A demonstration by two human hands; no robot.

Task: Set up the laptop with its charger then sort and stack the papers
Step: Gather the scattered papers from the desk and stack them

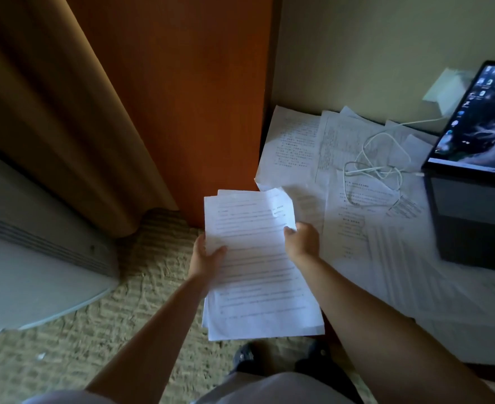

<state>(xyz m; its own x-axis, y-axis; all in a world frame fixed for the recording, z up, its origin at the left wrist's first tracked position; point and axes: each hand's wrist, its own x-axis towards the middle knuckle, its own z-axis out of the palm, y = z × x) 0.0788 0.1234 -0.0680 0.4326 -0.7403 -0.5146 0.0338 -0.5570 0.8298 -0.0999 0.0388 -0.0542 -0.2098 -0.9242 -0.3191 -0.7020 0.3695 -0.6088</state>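
A sheaf of printed white papers (255,266) hangs in the air over the carpet, left of the desk. My left hand (207,255) grips its left edge, thumb on top. My right hand (303,240) pinches its right edge near the top corner. More printed sheets (295,141) lie scattered over the desk. The open laptop (473,182) stands at the right with its screen lit. A white charger cable (380,158) coils across the sheets and runs up to a white charger brick (447,91) on the wall.
An orange-brown wooden panel (199,97) rises left of the desk, with a tan curtain (51,106) beside it. A pale grey appliance (36,258) sits at the far left on the patterned carpet (141,301). My dark shoes (246,357) show below the papers.
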